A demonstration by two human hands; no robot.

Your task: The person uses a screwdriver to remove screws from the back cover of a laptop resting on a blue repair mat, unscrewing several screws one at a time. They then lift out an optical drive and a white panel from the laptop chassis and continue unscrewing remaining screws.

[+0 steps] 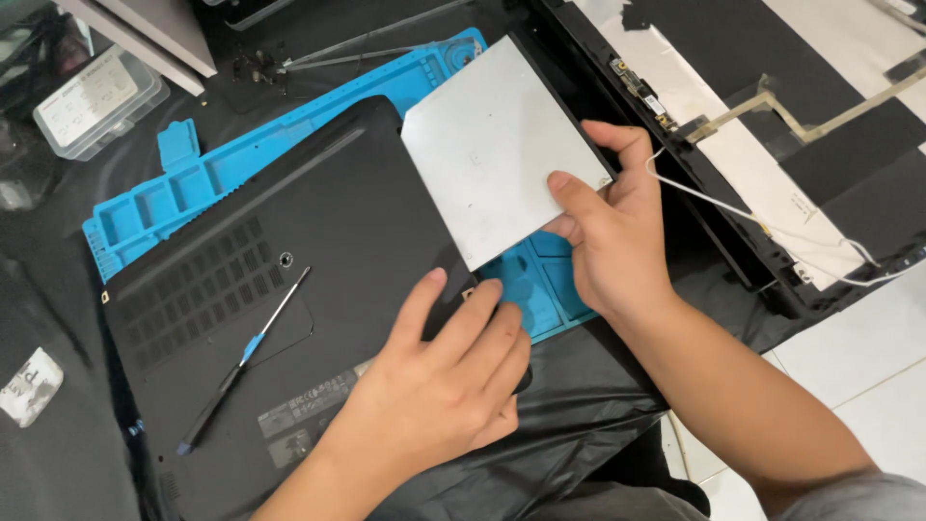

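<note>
- we pinch the flat silver drive point(497, 145) at its lower right edge with our right hand point(603, 241), thumb on top and fingers closed beneath.
- the drive sticks out from the right edge of the black laptop base point(289, 289), tilted over the blue mat point(203, 183).
- our left hand point(439, 371) lies flat and open on the base's lower right corner, gripping nothing.
- a blue-handled screwdriver point(241, 362) rests on the base near its vents.
- a screen panel point(772, 145) lies at the mat's right, a clear plastic box point(96, 101) beyond its upper left corner.
</note>
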